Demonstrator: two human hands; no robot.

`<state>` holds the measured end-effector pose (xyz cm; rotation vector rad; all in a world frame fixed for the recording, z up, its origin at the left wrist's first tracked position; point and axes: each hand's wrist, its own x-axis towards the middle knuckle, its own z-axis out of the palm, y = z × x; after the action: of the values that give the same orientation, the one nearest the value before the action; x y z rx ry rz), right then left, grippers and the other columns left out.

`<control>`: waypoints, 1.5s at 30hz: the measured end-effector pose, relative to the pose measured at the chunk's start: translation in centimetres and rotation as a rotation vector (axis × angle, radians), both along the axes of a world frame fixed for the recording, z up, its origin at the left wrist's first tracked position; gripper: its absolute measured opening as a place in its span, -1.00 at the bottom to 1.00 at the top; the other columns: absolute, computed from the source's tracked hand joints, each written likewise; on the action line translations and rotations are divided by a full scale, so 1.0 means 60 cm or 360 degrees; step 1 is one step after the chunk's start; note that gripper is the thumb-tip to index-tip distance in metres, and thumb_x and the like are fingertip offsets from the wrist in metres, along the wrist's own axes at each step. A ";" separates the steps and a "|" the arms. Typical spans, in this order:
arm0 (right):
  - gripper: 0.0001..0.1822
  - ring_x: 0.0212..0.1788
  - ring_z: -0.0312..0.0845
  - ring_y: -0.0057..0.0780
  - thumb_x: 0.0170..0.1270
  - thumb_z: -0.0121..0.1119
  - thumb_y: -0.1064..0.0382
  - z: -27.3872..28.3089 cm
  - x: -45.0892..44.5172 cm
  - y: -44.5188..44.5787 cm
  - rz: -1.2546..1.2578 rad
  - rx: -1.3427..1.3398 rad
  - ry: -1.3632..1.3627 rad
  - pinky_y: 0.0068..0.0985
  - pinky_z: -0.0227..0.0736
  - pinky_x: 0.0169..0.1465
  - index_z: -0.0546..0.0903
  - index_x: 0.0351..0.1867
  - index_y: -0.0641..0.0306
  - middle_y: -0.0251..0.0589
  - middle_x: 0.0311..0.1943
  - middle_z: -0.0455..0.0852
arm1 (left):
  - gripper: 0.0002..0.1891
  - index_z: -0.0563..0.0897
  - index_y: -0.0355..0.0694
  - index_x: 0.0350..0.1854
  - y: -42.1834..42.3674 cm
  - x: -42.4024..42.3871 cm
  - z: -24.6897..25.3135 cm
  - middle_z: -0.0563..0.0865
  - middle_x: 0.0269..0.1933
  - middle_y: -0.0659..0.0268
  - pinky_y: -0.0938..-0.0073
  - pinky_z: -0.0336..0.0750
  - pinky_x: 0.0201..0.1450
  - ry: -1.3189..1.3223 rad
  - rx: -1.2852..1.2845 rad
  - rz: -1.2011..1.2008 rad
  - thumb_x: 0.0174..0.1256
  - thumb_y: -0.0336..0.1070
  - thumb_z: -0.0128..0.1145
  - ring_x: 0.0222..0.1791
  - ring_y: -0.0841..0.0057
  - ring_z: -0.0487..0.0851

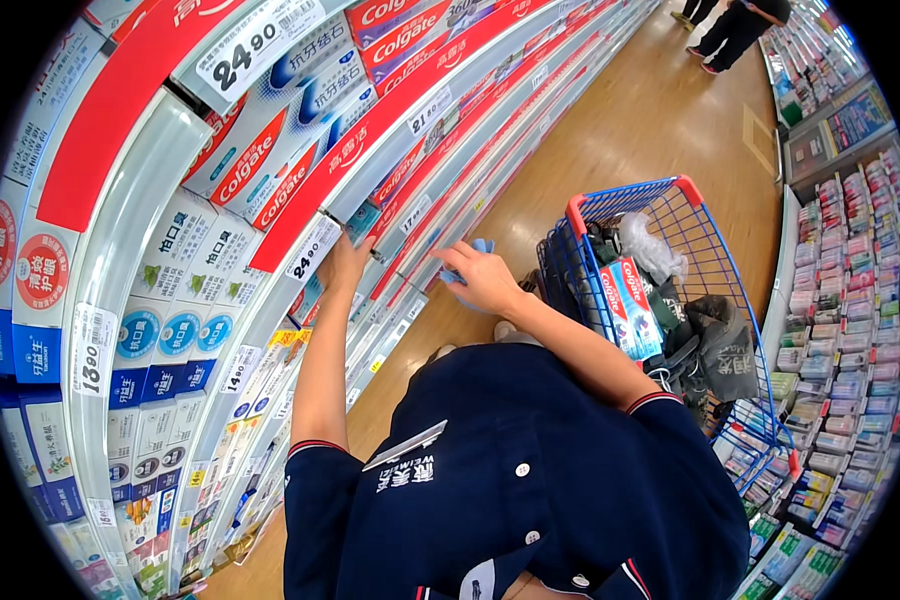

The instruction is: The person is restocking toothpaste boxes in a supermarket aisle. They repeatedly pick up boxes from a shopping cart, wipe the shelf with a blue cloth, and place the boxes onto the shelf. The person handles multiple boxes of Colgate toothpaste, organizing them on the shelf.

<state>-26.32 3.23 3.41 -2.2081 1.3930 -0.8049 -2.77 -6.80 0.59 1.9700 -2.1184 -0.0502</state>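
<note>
My left hand (pixel 345 262) reaches into the toothpaste shelf at the left, just past the end of a price rail (pixel 313 245). Its fingers are partly hidden among Colgate toothpaste boxes (pixel 309 309), so whether they hold a box cannot be made out. In my right hand (pixel 484 279) is a bunched blue cloth (pixel 483 247), partly covered by the fingers, held in front of the lower shelf edges. Above my left hand, more Colgate boxes (pixel 251 157) stand in rows behind a red shelf strip (pixel 300 217).
A blue wire shopping cart (pixel 727 289) stands to my right, holding Colgate boxes (pixel 630 307), a dark bag (pixel 720 345) and clear plastic (pixel 649 244). Racks of small packages (pixel 840 300) line the far right. Two people (pixel 731 34) stand farther along the aisle floor (pixel 690 127).
</note>
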 end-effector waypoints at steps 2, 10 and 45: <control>-0.47 -0.27 0.53 -0.25 -0.13 0.23 0.30 -0.009 0.010 0.006 0.0007 0.0031 -0.0024 -0.36 0.48 -0.28 0.44 0.00 0.07 -0.24 -0.24 0.50 | -0.27 0.34 -0.29 0.14 0.009 0.014 -0.011 0.55 -0.01 -0.04 0.22 0.43 -0.03 -0.0078 -0.0148 -0.0064 0.03 0.18 0.11 -0.02 0.09 0.53; -0.56 -0.30 0.52 -0.21 -0.09 0.19 0.28 -0.028 0.013 0.053 -0.0183 0.0057 -0.0017 -0.32 0.46 -0.31 0.46 -0.07 0.09 -0.23 -0.30 0.50 | -0.36 0.39 -0.32 0.08 0.023 0.009 0.011 0.53 0.00 -0.07 0.24 0.38 0.02 0.0050 0.0057 -0.0071 0.11 0.13 0.07 0.04 0.10 0.47; -0.14 0.05 0.42 -0.15 -0.33 0.41 0.04 -0.222 -0.480 0.523 -0.0985 0.1723 0.0506 -0.33 0.37 0.04 0.33 0.15 0.11 -0.08 0.01 0.48 | -0.90 0.66 -0.26 -0.34 0.377 -0.369 0.549 0.66 -0.23 0.16 0.59 0.37 -0.30 0.3289 0.1795 -0.2723 0.09 -0.41 0.21 -0.32 0.43 0.55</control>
<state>-55.09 34.59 -9.92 -1.0829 2.0280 0.2014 -24.89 15.81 33.52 -0.8429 -1.0433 -2.2539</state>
